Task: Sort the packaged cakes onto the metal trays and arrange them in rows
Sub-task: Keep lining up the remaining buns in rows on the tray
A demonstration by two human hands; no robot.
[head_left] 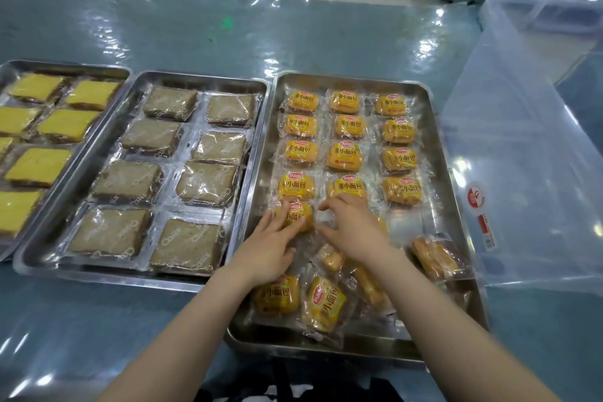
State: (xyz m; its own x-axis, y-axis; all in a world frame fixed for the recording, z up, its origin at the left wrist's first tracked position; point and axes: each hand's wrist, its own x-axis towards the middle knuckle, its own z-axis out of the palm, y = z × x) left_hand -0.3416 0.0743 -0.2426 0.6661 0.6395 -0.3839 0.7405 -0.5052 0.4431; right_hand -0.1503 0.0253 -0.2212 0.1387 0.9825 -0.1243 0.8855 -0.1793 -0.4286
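Note:
Three metal trays lie side by side. The right tray (434, 147) holds small orange-wrapped cakes in three columns, with several loose ones heaped at its near end (323, 303). My left hand (270, 245) rests on a wrapped cake (301, 217) in the left column's fifth row, fingers laid over its near left side. My right hand (355, 225) hovers over the middle column, fingers curled down onto a packet that it mostly hides. The middle tray (257, 127) carries brown cake slices in two columns. The left tray (107, 70) carries yellow cake slices.
A large clear plastic bin (535, 153) stands right of the trays, nearly touching the right tray. The table (228, 33) has a shiny blue-grey plastic cover. A dark garment shows at the bottom edge (293, 385).

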